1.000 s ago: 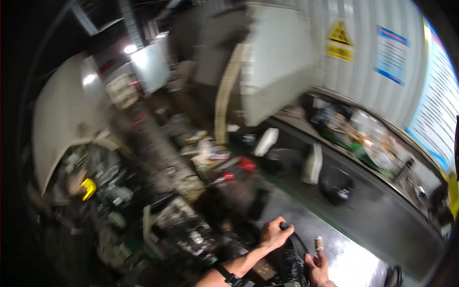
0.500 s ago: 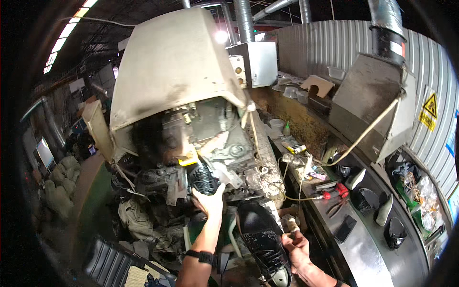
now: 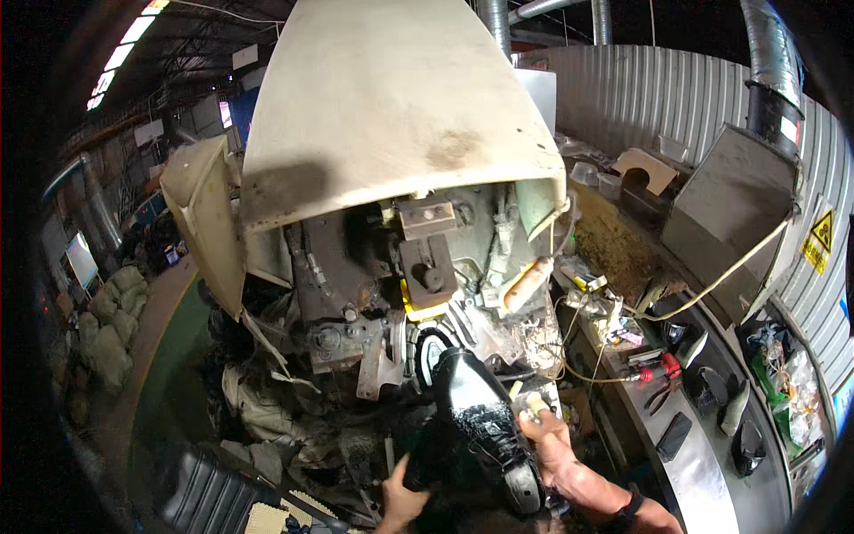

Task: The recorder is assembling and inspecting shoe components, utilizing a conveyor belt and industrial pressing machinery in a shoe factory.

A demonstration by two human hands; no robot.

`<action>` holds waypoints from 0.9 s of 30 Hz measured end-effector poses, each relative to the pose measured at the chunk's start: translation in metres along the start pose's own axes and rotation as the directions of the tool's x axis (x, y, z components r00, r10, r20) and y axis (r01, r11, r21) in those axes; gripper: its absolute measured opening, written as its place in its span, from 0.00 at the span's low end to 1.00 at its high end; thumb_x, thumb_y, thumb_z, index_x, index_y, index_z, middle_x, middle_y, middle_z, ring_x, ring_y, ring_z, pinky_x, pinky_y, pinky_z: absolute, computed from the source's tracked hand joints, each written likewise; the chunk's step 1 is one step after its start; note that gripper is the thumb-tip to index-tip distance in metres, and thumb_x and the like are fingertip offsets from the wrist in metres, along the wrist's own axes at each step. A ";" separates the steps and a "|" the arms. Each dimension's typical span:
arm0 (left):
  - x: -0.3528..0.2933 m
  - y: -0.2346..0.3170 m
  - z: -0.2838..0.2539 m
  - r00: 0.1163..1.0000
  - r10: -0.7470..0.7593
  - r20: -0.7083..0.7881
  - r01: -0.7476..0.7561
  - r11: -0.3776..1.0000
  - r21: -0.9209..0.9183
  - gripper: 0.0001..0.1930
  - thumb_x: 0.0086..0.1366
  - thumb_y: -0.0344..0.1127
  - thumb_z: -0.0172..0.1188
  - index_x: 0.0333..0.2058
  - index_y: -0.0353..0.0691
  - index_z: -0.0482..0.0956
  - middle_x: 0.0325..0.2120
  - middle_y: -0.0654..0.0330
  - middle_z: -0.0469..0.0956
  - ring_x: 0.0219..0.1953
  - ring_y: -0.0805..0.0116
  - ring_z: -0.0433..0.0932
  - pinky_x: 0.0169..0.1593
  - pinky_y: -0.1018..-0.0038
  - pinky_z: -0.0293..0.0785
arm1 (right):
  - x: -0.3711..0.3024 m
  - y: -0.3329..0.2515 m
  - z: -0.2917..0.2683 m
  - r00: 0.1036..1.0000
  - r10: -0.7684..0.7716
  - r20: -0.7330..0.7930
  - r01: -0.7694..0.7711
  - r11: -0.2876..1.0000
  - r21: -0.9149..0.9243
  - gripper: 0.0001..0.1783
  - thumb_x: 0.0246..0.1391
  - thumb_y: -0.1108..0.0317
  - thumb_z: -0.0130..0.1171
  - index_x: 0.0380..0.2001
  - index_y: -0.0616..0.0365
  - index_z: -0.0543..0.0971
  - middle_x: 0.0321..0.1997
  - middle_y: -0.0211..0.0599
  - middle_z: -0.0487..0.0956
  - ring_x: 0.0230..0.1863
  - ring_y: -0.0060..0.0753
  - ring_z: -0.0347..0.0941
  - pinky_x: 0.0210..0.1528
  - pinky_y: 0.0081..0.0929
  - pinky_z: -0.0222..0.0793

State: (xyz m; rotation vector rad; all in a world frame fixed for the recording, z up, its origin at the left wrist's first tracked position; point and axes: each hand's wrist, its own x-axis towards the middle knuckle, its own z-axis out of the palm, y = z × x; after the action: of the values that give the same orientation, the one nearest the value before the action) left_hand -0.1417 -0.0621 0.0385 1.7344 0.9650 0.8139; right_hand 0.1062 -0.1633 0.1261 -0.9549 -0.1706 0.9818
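Note:
A black lace-up shoe [image 3: 485, 425] stands tilted in front of the machine, its shiny toe towards the clamp and its laces nearer me. My right hand [image 3: 559, 454] is closed at the shoe's right side and grips it. Small pale pieces [image 3: 534, 405] show just beyond its fingers; what they are I cannot make out. Low in front, my left hand [image 3: 402, 500] has its thumb raised and its fingers curled beside a dark, shadowed shape. In the machine [image 3: 427, 276] a black ring-shaped part [image 3: 433, 349] with a pale inside sits just beyond the shoe's toe.
A large cream hood [image 3: 400, 107] overhangs the machine. At right, a metal bench [image 3: 685, 472] bears a red air tool [image 3: 658, 367], pliers [image 3: 660, 398], a phone [image 3: 673, 436] and several shoe parts. A black padded seat [image 3: 209, 489] is at lower left.
My left hand has drawn back from the black shoe part at the clamp towards the lower edge. The shoe in my right hand has come up towards the machine. My view has shifted.

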 end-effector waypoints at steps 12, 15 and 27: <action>0.114 0.052 0.044 0.865 -0.391 0.315 0.396 0.146 -0.907 0.15 0.69 0.44 0.55 0.44 0.40 0.79 0.39 0.62 0.81 0.43 0.64 0.77 0.52 0.66 0.71 | 0.091 0.065 0.042 0.991 0.132 0.001 -0.127 0.951 0.283 0.13 0.62 0.72 0.57 0.47 0.57 0.69 0.40 0.31 0.72 0.41 0.27 0.73 0.43 0.28 0.74; 0.125 0.054 0.040 0.856 -0.381 0.351 0.403 0.063 -0.913 0.16 0.69 0.45 0.55 0.46 0.39 0.78 0.42 0.59 0.80 0.45 0.62 0.77 0.53 0.65 0.71 | 0.091 0.058 0.055 0.981 0.187 -0.050 -0.174 0.965 0.198 0.08 0.62 0.72 0.56 0.42 0.54 0.70 0.37 0.27 0.70 0.40 0.25 0.71 0.45 0.27 0.72; 0.133 0.007 0.076 0.799 -0.422 -0.428 0.111 0.803 -0.585 0.11 0.67 0.39 0.62 0.29 0.40 0.72 0.22 0.70 0.72 0.24 0.82 0.66 0.29 0.82 0.62 | 0.131 0.093 0.020 0.999 0.009 0.046 -0.010 1.000 0.021 0.15 0.60 0.68 0.61 0.47 0.57 0.72 0.39 0.21 0.73 0.41 0.16 0.67 0.45 0.16 0.63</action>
State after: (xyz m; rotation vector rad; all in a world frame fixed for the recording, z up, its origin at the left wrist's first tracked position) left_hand -0.0135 0.0222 0.0335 0.8454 1.1857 1.2713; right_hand 0.1130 -0.0321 0.0316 -0.9152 -0.1940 1.0132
